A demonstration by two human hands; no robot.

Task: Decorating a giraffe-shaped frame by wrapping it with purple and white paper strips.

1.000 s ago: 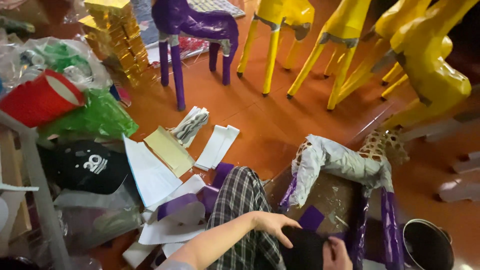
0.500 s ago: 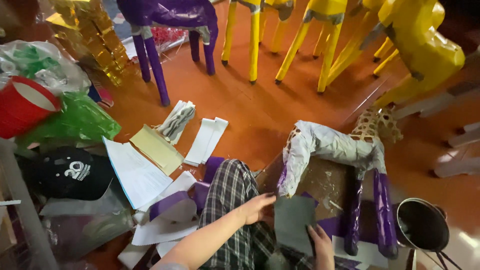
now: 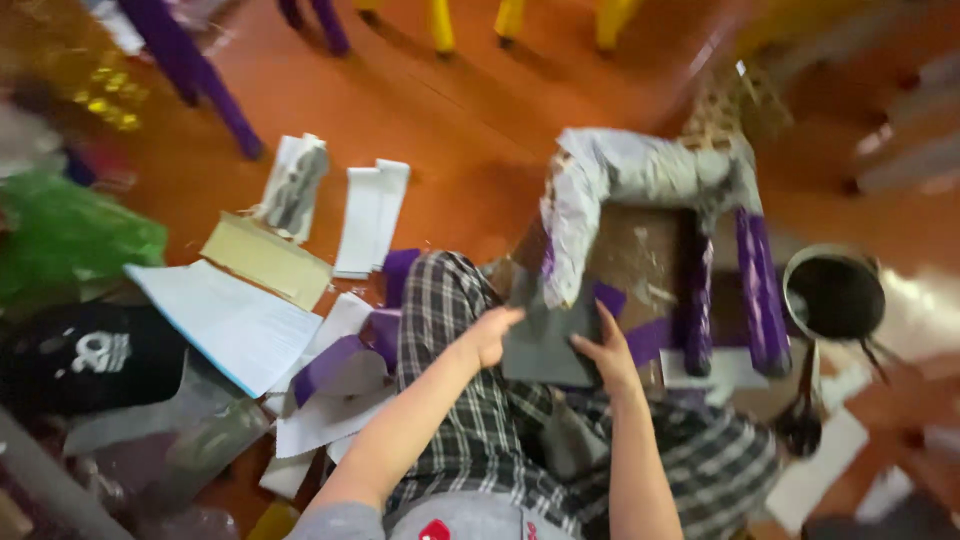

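Grey paper, a flat sheet, sits between the person's two hands above their lap, pressed against the lower front of a paper-covered animal figure that stands on the orange floor. The left hand meets the sheet's left edge; its fingers are curled, and the blur hides whether the grip pinches the sheet or only pushes on it. The right hand lies on the sheet's right side with the fingers stretched out fairly flat, the grip open and pressing rather than clasping. Both forearms come up from the bottom of the view across checked trousers.

Newspaper-like wrapping covers the figure's body, and its legs are partly covered in purple strips. Just to the right of it stands a dark round pot with a metal rim. On the floor to the left lie white paper sheets, a tan pad, folded white strips, and purple-and-white scraps near the knee. Farther left are a black cap and a green plastic bag. Purple legs and yellow legs of other figures show along the top, all of it blurred.
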